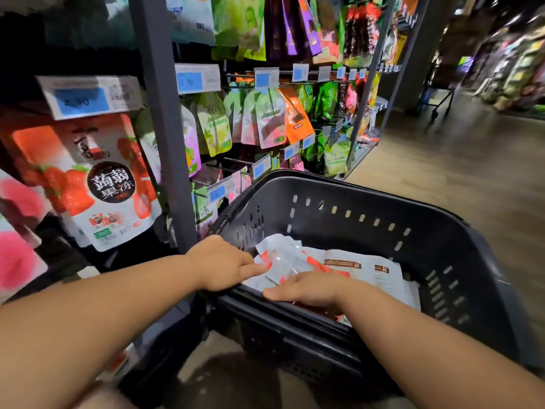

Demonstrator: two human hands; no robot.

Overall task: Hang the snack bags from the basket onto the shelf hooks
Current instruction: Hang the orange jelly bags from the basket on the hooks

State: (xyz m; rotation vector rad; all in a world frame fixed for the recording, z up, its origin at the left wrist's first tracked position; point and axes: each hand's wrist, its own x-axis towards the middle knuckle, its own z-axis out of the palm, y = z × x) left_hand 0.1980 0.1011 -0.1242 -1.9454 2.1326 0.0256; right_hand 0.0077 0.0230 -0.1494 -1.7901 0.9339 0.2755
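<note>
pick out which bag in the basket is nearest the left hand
The crumpled white-and-red bag at the basket's left end: the left hand's fingertips reach it. The flat bags with brown labels lie farther right.

basket: black matt plastic, perforated
snack bags: glossy white film
shelf upright: grey matt metal
floor: wood-look, smooth

Black basket; white snack bags, seemingly red-strawberry-printed.
</note>
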